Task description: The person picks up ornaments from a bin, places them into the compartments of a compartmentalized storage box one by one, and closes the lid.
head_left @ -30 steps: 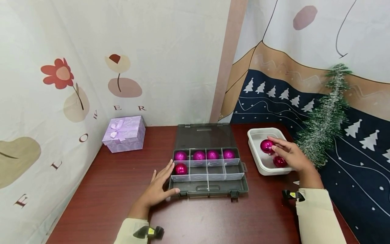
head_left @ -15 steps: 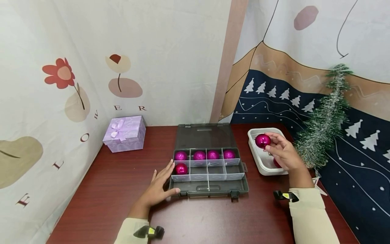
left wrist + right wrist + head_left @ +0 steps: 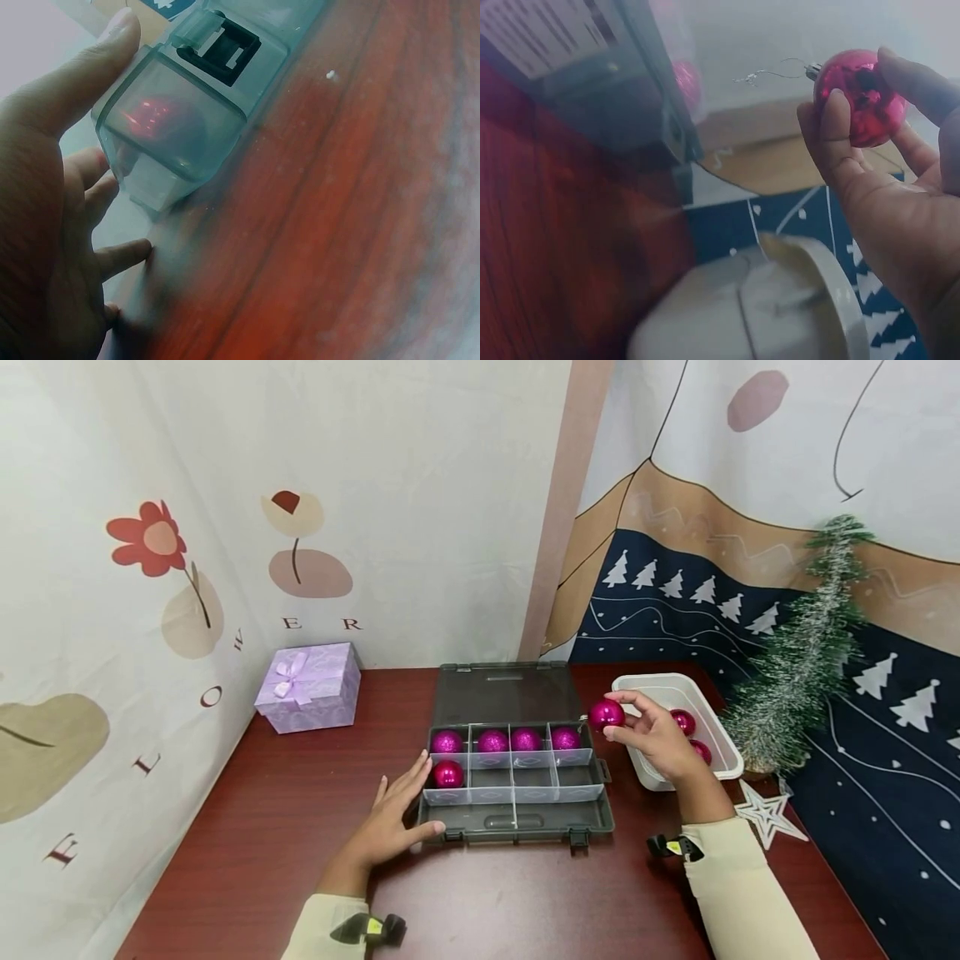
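My right hand [image 3: 651,733] pinches a shiny magenta Christmas bauble [image 3: 607,715] between thumb and fingers, between the white tub and the box. In the right wrist view, a thin wire hook trails from the cap of this bauble [image 3: 861,97]. My left hand [image 3: 396,810] lies with spread, straight fingers against the left side of a grey see-through compartment box [image 3: 487,823], whose lid is folded back. Several glittery baubles [image 3: 492,741] fill its back row, and one shiny bauble [image 3: 448,774] sits at the left of the middle row.
A white tub [image 3: 731,758] on the right holds two more baubles [image 3: 683,721]. Beyond it stands a small tinsel tree [image 3: 806,652], with a white star [image 3: 770,814] near its base. A lilac gift box [image 3: 311,689] stands at the back left.
My right hand has lifted the shiny bauble out of the white tub and carried it left toward the compartment box. The left hand has stayed in place.
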{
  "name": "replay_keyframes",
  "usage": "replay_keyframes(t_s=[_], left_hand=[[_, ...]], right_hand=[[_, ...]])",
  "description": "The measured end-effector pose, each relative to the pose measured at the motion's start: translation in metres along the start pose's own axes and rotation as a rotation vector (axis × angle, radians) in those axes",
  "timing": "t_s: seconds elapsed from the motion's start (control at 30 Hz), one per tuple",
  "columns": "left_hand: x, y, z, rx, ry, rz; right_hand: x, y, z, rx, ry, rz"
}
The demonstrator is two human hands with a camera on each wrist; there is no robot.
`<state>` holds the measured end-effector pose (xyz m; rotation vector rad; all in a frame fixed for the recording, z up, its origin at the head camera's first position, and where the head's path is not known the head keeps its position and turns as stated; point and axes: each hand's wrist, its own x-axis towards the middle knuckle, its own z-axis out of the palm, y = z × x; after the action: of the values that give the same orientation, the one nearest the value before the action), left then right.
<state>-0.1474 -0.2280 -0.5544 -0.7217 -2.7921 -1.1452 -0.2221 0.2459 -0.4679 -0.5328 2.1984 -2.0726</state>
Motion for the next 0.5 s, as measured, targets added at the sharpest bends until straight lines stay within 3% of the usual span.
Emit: replay_keyframes(t_s=[0.2,0.5], left_hand=[[0.0,0.0,0.0,0.0,-0.001,-0.002],[0.001,0.001,-0.001,-0.01,-0.003,-0.002]], right_hand=[[0.005,0.002,0.016,-0.059,-0.064,0.008],[0.012,0.005,0.035,-0.132,-0.162,-0.05]])
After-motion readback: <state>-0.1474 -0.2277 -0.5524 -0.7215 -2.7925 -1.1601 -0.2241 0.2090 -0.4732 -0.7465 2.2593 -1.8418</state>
